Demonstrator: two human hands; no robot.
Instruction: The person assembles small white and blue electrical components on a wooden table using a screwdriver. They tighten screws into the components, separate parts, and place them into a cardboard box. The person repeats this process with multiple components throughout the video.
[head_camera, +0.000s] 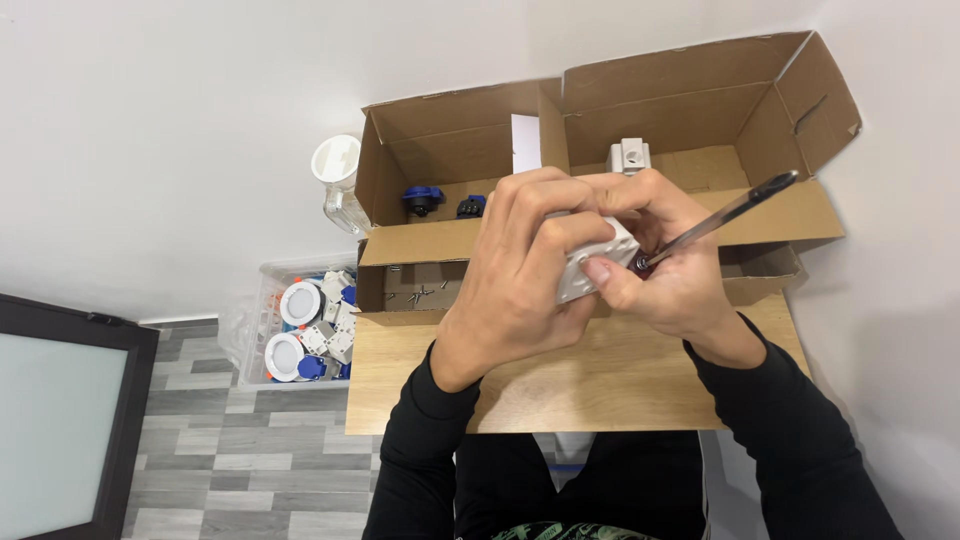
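Note:
My left hand (520, 270) is wrapped around a small white plastic housing (592, 262), held above the wooden table (600, 385). My right hand (665, 265) grips a screwdriver (730, 212) with a dark handle; its shaft slants up to the right and its tip meets the right end of the housing. Both hands hide most of the housing. Behind them stands an open cardboard box (600, 150) holding a white part (629, 155) and blue parts (423, 199).
A low cardboard tray (415, 290) with loose screws sits left of my hands. A clear jar with a white lid (338, 180) stands by the box. On the floor, a clear plastic bin (300, 325) holds several white and blue parts.

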